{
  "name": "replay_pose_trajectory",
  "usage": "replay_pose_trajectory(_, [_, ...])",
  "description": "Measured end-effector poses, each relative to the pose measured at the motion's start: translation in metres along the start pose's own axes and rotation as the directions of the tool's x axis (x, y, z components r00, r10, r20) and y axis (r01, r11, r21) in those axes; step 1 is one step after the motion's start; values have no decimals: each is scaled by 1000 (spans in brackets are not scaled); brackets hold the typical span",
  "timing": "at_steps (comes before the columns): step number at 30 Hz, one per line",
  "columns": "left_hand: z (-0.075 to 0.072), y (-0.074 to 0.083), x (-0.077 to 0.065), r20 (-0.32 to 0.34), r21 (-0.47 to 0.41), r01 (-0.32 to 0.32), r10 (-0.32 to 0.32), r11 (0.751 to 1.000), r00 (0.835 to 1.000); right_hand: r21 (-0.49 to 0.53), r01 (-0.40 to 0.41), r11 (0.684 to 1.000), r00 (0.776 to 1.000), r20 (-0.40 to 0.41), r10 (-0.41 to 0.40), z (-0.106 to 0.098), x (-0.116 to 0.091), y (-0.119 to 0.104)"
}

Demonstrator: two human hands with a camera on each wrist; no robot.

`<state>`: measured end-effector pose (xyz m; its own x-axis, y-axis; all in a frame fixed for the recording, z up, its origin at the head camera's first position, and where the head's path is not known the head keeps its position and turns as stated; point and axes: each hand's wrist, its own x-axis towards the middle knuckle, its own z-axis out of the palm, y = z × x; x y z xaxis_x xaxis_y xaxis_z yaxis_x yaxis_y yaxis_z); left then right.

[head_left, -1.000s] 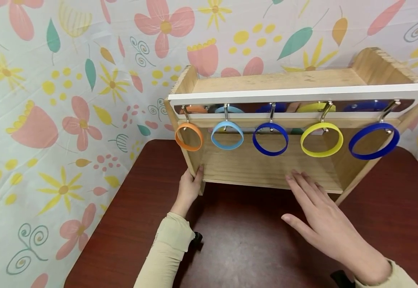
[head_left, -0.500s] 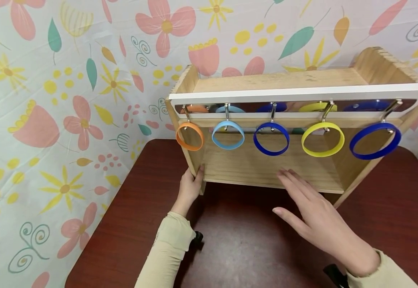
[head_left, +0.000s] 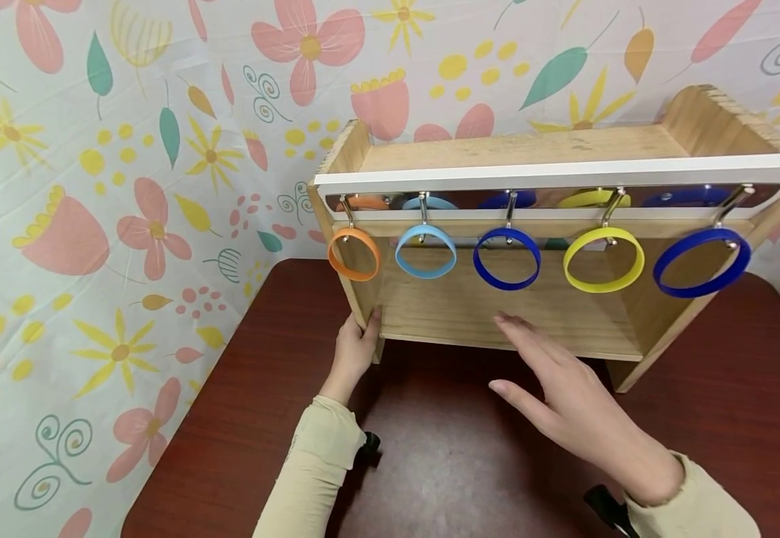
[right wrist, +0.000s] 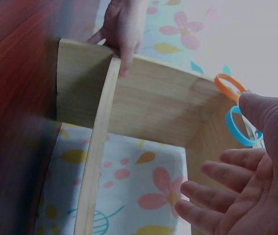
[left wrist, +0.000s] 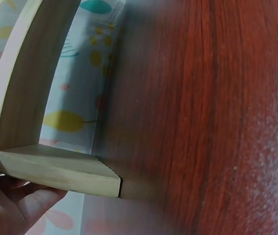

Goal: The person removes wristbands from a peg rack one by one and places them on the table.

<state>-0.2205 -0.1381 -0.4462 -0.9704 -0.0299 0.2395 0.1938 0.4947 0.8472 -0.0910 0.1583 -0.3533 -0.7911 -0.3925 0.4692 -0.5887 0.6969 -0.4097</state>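
Observation:
A wooden shelf unit (head_left: 457, 314) stands on the table, its front facing me. At its lower left, my left hand (head_left: 353, 347) grips the edge of the side panel, thumb on the inner face; the left wrist view shows fingers (left wrist: 36, 200) against that panel. My right hand (head_left: 571, 400) is held in front of the lower board, fingers extended and thumb apart, with nothing in it. Silicone wristband-like rings hang from hooks along the front rail (head_left: 531, 174): orange (head_left: 356, 279), light blue (head_left: 426, 276), dark blue (head_left: 506, 286), yellow (head_left: 601, 289) and another dark blue (head_left: 692, 293).
The dark red-brown table (head_left: 430, 463) extends in front of the unit and to both sides. Behind and to the left hangs a flower-patterned cloth (head_left: 161, 149). Black devices sit near both wrists, such as the one by the right sleeve (head_left: 607, 508).
My right hand has drifted left along the front of the lower board, uncovering more of the unit's right leg. My left hand keeps its grip, and the rings hang in the same places.

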Motion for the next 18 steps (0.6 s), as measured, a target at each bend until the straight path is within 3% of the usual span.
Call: replay_pose_trajectory(18, [0,0,-1,-13,6,-3,3,1000,1000,87,19,996,1000,-24,-17,3,19,-13])
